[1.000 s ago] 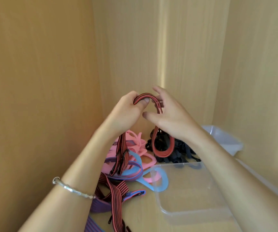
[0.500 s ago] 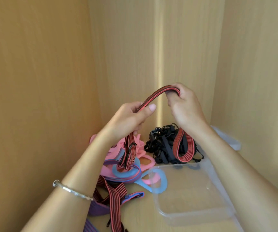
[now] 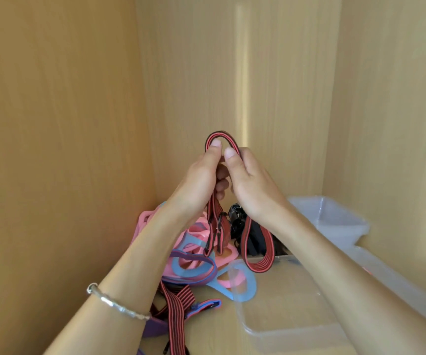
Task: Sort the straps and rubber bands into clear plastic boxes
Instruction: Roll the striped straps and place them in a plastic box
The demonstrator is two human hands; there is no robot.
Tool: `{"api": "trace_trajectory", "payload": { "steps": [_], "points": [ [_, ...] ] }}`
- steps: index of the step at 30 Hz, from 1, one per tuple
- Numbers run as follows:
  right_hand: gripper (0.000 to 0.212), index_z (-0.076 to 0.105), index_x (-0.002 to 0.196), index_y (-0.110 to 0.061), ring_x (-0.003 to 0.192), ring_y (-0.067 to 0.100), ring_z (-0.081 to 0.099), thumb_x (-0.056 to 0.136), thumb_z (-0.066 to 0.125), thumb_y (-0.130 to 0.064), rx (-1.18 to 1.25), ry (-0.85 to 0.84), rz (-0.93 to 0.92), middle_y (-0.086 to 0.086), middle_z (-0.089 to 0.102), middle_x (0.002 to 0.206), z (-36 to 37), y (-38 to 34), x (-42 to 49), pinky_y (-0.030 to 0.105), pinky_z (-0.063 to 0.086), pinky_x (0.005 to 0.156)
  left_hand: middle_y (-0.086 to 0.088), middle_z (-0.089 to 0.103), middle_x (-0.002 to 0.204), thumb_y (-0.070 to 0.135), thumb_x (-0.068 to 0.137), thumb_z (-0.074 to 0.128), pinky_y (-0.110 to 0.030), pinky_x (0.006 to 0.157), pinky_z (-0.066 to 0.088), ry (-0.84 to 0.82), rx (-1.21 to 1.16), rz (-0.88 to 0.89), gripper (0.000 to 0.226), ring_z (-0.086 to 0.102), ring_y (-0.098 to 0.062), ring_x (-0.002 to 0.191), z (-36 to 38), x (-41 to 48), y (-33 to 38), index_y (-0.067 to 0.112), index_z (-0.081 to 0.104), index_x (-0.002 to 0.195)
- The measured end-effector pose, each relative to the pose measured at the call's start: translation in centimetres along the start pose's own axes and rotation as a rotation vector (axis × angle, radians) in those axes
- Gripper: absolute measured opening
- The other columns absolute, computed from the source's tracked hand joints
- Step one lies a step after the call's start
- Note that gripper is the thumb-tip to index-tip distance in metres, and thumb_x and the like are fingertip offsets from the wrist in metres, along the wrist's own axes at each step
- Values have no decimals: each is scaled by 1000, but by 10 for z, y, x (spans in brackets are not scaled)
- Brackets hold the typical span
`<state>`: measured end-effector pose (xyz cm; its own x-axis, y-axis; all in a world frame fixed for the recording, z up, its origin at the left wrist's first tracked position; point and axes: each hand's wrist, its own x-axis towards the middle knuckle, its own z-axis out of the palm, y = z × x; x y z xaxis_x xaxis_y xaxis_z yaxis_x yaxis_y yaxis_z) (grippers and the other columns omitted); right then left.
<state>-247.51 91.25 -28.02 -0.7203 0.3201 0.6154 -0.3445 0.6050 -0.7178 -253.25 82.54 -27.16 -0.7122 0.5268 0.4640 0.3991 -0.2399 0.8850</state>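
A red-and-black striped strap [image 3: 221, 138] arches over my two hands, held up in front of the cabinet's back wall. My left hand [image 3: 199, 180] grips its left run, from which the buckled ends hang down. My right hand [image 3: 251, 183] grips the right run, and a loop [image 3: 258, 254] dangles from it over the rim of a clear plastic box [image 3: 281, 331]. Below lie pink and blue rubber bands [image 3: 196, 262], a black strap bundle [image 3: 254, 237] and more striped and purple straps [image 3: 178, 311].
A second clear plastic box [image 3: 335, 221] stands at the back right against the right wall. Another clear box edge [image 3: 391, 280] runs along the right side. Wooden cabinet walls close in on the left, back and right.
My hands came together again: the strap, stretched between them half a second ago, is now folded into a narrow arch, and the hanging loop has dropped toward the near box.
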Motion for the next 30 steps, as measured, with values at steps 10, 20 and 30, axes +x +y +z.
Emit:
{"api": "trace_trajectory", "payload": {
  "steps": [10, 20, 30],
  "points": [
    [40, 52, 95, -30, 100, 17, 63, 90, 31, -63, 196, 77, 44, 0, 65, 106, 14, 4, 8, 50, 51, 91, -12, 64, 123, 48, 101, 30, -35, 89, 51, -50, -188, -147, 52, 65, -16, 99, 14, -7, 7, 10, 53, 128],
    [22, 50, 103, -33, 100, -13, 46, 104, 29, -37, 262, 131, -54, -3, 46, 122, 11, 9, 6, -2, 34, 82, 0, 68, 110, 51, 99, 30, -22, 85, 50, -152, -329, -212, 49, 65, -6, 100, 22, -12, 8, 16, 60, 116],
    [29, 54, 96, -27, 98, 18, 63, 99, 36, -49, 91, 169, -116, 1, 65, 103, -6, 8, 13, 40, 50, 88, 2, 62, 88, 52, 98, 33, -21, 56, 39, -148, -89, -174, 45, 52, -9, 69, 7, -4, 2, 20, 64, 103]
  ]
}}
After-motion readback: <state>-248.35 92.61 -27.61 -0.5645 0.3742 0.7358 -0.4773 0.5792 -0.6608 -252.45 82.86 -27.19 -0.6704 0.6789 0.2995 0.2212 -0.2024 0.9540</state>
